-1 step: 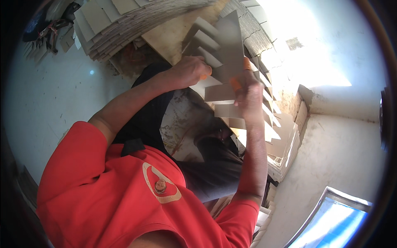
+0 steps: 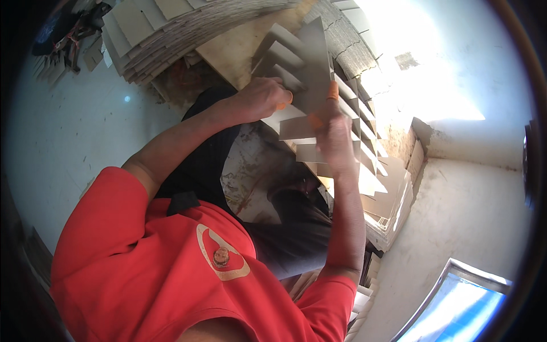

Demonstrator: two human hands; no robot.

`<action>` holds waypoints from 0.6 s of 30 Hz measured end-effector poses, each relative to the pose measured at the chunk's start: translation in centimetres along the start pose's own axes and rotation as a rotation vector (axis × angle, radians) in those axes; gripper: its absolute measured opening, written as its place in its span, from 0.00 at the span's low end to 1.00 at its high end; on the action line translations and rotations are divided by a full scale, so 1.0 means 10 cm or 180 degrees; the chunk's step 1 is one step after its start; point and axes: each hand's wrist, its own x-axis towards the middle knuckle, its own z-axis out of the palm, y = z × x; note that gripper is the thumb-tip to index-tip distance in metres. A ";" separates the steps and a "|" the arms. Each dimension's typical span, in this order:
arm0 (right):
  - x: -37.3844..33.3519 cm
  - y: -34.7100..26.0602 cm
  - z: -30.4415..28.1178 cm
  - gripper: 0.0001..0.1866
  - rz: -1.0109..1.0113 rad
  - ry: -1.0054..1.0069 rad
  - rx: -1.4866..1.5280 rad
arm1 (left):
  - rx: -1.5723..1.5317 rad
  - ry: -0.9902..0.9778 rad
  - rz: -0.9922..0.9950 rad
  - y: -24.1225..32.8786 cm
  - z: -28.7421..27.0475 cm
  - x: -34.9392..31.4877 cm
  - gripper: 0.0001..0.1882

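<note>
Left hand [image 2: 259, 100] and right hand [image 2: 335, 134] clenched

No change is observed between the two views. Left hand [image 2: 259, 100] and right hand [image 2: 333, 128] hold the same grip on the slotted cardboard divider assembly [image 2: 310, 74], which keeps the same tilt and position. No displacement of either forearm is noted.

From my seat the slotted divider [image 2: 310, 68] looks like matt grey-brown cardboard, smooth-faced with raw cut edges. My fingertips [image 2: 332, 91] seem capped in orange, rubbery-looking covers. The stacked sheets [image 2: 154, 34] at far left are the same dull paperboard. My shirt [image 2: 142, 256] is soft red cloth with a printed emblem. The floor [image 2: 467, 199] looks like rough, chalky concrete.
</note>
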 end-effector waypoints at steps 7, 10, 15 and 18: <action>0.01 -0.06 0.20 0.43 0.0249 -0.0964 -0.1625 | 0.0188 0.0005 0.0168 -0.03 0.02 0.05 0.03; 0.01 -0.20 0.23 0.44 0.0431 -0.1276 -0.1906 | 0.0268 0.0004 0.0176 -0.08 0.07 0.04 0.04; -0.01 -0.02 0.07 0.37 0.0145 -0.1100 -0.1205 | 0.0267 0.0190 0.0303 -0.04 0.06 0.08 0.12; 0.08 0.34 -0.24 0.25 0.0282 -0.0273 0.0141 | 0.0428 0.0269 0.0341 -0.02 -0.01 0.13 0.22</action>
